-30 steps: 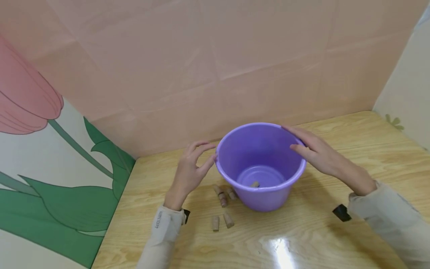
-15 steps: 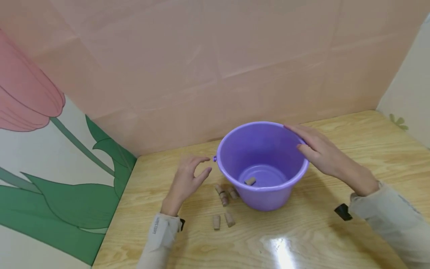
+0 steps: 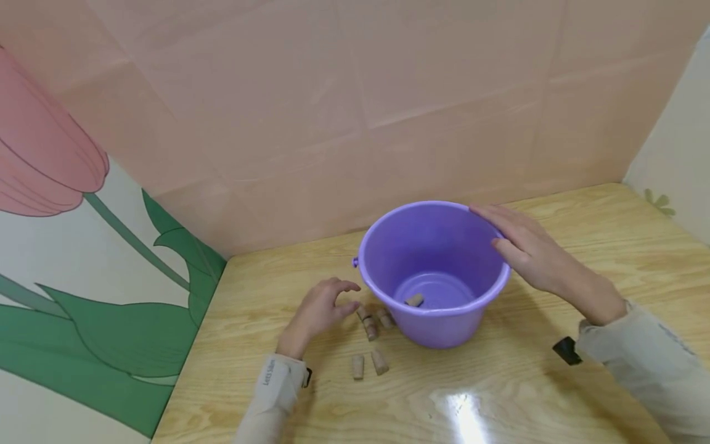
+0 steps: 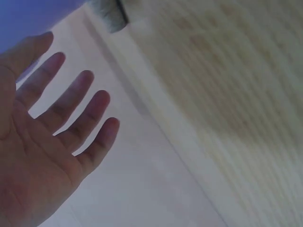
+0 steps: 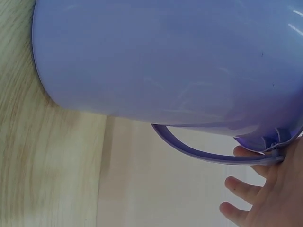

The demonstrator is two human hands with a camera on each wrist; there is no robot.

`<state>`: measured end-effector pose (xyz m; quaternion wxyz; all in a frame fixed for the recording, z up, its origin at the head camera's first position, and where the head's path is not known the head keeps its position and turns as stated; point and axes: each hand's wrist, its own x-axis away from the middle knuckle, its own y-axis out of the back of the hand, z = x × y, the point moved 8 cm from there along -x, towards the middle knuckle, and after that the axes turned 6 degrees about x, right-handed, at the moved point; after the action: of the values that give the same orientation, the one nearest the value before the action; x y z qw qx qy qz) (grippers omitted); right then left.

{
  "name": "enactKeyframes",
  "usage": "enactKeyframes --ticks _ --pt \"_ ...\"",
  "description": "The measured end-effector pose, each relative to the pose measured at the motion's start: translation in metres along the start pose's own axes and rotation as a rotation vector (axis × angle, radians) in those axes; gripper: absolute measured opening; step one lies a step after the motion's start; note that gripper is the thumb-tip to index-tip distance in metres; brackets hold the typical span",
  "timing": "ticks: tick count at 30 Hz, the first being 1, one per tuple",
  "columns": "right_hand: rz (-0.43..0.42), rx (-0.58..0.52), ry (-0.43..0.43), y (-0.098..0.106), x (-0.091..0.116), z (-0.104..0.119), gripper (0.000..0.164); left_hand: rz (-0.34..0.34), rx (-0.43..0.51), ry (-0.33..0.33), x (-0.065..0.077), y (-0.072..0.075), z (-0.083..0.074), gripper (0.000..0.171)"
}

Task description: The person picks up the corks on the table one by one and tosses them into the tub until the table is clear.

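Note:
My left hand point(image 3: 326, 308) reaches over the table left of the purple bucket point(image 3: 438, 330), with thumb and index finger spread apart. Its fingertips are close to a small group of tapered cork stoppers point(image 3: 367, 324) beside the bucket. In the left wrist view the left palm point(image 4: 33, 165) shows bare, with fingers extended. Two more corks point(image 3: 357, 367) lie nearer the front, and one cork point(image 3: 415, 300) lies inside the bucket. My right hand point(image 3: 527, 250) holds the bucket's right rim, thumb over the inner side, fingers outside by the handle point(image 5: 199, 153).
The light wood table point(image 3: 554, 370) meets a pink-covered wall point(image 3: 355, 123) close behind the bucket. A wall with a tulip picture point(image 3: 111, 320) borders the left side, and a pale wall point(image 3: 677, 148) stands at the right.
My left hand has let go of the bucket's left rim and moved down toward the corks. The cork inside the bucket has come more fully into view. My right hand stays at the rim.

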<state>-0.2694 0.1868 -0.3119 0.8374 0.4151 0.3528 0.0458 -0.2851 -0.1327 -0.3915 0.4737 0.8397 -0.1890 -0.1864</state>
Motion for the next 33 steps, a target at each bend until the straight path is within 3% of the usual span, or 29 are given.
enactKeyframes --ticks 11,24,33 --pt "0.023 0.052 -0.016 -0.001 -0.001 0.001 0.056 0.101 -0.093 0.049 0.004 -0.021 0.008 0.024" --pt "0.015 0.035 -0.002 -0.003 -0.001 0.0 0.057 0.085 -0.156 0.081 0.004 -0.029 0.013 0.031" --pt "-0.013 -0.011 0.019 -0.002 -0.001 0.002 0.058 0.055 -0.193 0.083 0.002 -0.027 0.011 0.022"
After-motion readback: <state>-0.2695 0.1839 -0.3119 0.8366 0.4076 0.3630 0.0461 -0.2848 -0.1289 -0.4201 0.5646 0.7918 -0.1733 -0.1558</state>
